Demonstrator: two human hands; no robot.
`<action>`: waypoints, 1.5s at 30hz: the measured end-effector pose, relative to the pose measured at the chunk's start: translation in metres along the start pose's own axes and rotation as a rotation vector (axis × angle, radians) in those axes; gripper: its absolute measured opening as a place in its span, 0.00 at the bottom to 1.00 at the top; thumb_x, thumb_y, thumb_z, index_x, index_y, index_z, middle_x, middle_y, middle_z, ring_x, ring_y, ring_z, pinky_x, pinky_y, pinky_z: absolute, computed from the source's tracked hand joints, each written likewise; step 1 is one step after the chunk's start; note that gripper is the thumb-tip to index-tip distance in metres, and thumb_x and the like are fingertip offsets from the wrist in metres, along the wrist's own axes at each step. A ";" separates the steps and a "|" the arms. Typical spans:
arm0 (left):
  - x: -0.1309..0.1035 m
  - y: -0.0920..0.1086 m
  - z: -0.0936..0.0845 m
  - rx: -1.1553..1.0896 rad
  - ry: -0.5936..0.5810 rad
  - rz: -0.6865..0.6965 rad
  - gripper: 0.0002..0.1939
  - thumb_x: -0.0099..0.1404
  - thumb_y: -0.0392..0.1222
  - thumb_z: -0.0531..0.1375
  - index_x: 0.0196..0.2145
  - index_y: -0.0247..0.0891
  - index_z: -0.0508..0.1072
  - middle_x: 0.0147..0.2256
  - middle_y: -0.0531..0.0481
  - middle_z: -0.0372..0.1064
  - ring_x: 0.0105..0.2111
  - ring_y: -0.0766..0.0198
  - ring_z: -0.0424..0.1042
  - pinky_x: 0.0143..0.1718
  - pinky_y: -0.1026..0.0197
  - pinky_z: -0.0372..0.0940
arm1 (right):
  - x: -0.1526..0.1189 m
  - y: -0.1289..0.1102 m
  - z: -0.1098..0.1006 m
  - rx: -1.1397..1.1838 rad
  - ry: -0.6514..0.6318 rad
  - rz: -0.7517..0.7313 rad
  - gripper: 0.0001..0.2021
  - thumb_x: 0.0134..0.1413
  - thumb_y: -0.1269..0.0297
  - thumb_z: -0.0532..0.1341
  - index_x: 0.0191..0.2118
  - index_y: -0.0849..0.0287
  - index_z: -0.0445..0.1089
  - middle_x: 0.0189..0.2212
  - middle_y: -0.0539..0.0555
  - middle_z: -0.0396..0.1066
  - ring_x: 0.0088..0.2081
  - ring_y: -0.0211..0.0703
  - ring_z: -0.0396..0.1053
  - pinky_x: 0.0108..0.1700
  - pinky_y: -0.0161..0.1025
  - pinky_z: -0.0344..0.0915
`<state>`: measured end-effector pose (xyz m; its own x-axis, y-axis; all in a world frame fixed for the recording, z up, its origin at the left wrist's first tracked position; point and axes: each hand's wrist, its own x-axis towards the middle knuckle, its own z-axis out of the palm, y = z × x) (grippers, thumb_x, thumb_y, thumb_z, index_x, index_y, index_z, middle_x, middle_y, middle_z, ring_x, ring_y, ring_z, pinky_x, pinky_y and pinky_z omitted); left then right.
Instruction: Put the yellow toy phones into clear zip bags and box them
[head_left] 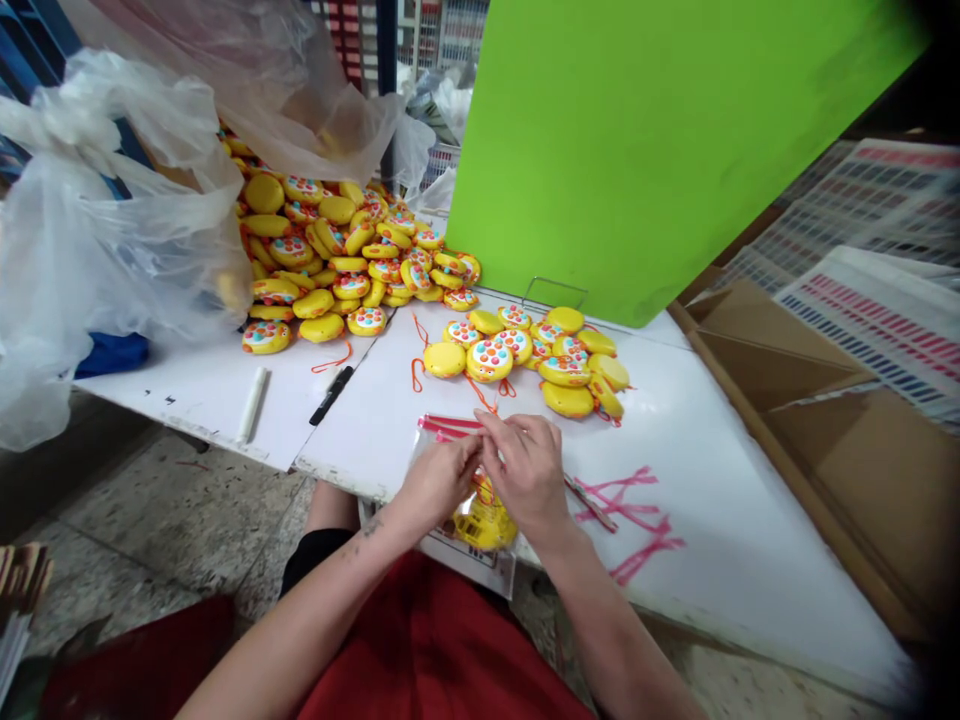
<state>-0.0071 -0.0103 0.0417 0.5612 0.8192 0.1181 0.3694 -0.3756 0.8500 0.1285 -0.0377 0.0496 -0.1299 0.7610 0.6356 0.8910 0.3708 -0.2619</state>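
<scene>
A clear plastic bag point(421, 448) with pink strips along its top hangs over the table's front edge, and something yellow with printing point(486, 522) shows inside its lower part. My left hand point(442, 478) pinches at the bag's upper part. My right hand point(529, 472) is closed beside it, fingertips meeting those of the left; what exactly lies between the fingertips is hidden. Just beyond my hands sits a small group of round yellow toys point(490, 360) with coloured dots and orange cords.
A large heap of similar toys point(349, 265) spills from clear plastic sacks point(135, 230) at the left. A white marker point(253, 405), a black pen point(331, 396) and pink strips point(637, 515) lie on the table. A green panel point(637, 150) stands behind; an open cardboard box point(795, 380) borders the right.
</scene>
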 end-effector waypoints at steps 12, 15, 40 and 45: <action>0.005 -0.043 0.004 -0.425 -0.002 -0.305 0.16 0.63 0.45 0.52 0.43 0.34 0.71 0.32 0.49 0.72 0.26 0.67 0.67 0.27 0.66 0.61 | -0.069 0.198 -0.035 -0.062 -0.012 0.854 0.11 0.41 0.61 0.54 0.30 0.58 0.70 0.29 0.57 0.72 0.32 0.47 0.67 0.37 0.43 0.62; 0.003 -0.035 -0.003 -0.425 -0.034 -0.334 0.16 0.62 0.49 0.54 0.38 0.34 0.72 0.24 0.53 0.68 0.20 0.70 0.61 0.21 0.68 0.55 | -0.083 0.220 -0.053 -0.159 -0.103 0.931 0.16 0.39 0.57 0.56 0.33 0.60 0.73 0.28 0.59 0.71 0.29 0.50 0.66 0.36 0.48 0.62; 0.003 -0.043 -0.005 -0.787 -0.087 -0.343 0.15 0.57 0.46 0.60 0.38 0.33 0.75 0.31 0.48 0.72 0.29 0.66 0.68 0.30 0.66 0.62 | -0.037 0.064 0.002 0.861 -0.250 0.917 0.17 0.41 0.54 0.67 0.35 0.60 0.70 0.26 0.51 0.71 0.28 0.39 0.67 0.30 0.35 0.61; 0.006 -0.052 -0.003 -0.929 -0.071 -0.392 0.15 0.57 0.42 0.59 0.42 0.35 0.73 0.30 0.50 0.71 0.28 0.68 0.69 0.32 0.65 0.64 | -0.052 0.078 -0.006 0.867 -0.199 0.953 0.17 0.41 0.55 0.67 0.38 0.59 0.73 0.30 0.54 0.74 0.30 0.40 0.67 0.31 0.37 0.62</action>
<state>-0.0252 0.0160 -0.0005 0.5780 0.7734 -0.2604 -0.1692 0.4258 0.8888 0.2073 -0.0512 0.0002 0.2658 0.9511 -0.1571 0.1086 -0.1915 -0.9755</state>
